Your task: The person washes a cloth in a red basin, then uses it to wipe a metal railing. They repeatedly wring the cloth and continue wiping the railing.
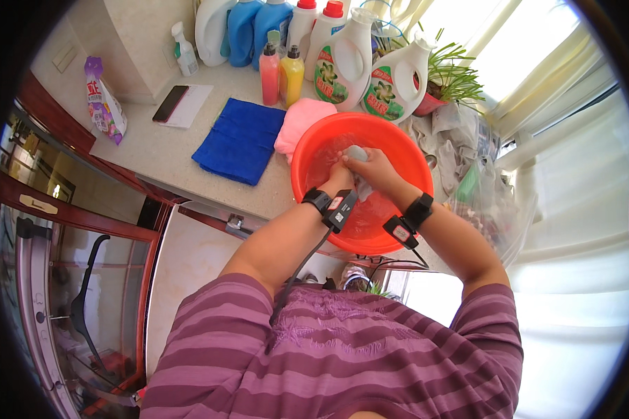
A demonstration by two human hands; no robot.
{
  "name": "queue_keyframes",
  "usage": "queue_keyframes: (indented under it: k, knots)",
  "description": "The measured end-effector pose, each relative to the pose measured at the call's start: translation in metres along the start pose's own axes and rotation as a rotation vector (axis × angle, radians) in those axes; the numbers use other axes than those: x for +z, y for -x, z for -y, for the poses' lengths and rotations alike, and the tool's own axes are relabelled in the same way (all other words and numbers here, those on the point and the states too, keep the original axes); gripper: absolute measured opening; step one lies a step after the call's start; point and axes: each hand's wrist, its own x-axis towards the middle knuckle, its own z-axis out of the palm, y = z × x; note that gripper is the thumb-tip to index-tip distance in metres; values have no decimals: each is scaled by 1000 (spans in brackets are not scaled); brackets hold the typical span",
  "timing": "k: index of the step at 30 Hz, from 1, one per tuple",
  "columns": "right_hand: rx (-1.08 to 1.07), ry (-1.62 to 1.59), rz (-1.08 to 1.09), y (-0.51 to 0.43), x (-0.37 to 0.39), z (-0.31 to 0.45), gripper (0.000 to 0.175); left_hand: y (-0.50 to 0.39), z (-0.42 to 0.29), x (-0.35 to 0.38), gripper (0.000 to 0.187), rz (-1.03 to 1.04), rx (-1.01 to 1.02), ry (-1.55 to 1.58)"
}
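Note:
An orange-red plastic basin (305, 149) with water in it stands at the counter's front edge. Over the water, inside the rim, my left hand (340, 173) and my right hand (380, 170) are together, gripping a wet, pale grey-white cloth (364, 189). The cloth is bunched between them, and a loose end hangs down below the fingers. A rounded pale lump (355, 152) shows at the top of the grip; whether it is cloth or something else I cannot tell. Most of my left fingers are hidden.
Left of the basin lie a pink towel (301, 125), a folded blue towel (241, 141) and a smartphone (171, 103) on paper. Detergent bottles (343, 63) line the back. A purple bag (105, 105) stands far left; plastic bags (482, 204) and a potted plant (453, 68) are right.

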Motion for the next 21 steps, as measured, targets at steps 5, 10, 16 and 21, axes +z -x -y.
queue_keyframes:
  k: [5, 10, 16, 21]
  knots:
    - [5, 490, -157, -26, -12, -18, 34, 2, 1, 0, 59, -92, -9, -72]
    - [331, -55, -188, -34, -53, -62, 39, -13, -10, -19, 54, -106, 172, -174]
    - [445, 196, -59, -36, -44, -56, 43, -107, 6, -96, 47, -204, 183, -178]
    - [388, 853, -41, -50, -63, -92, 44, -101, 16, -81, 43, -142, 42, -134]
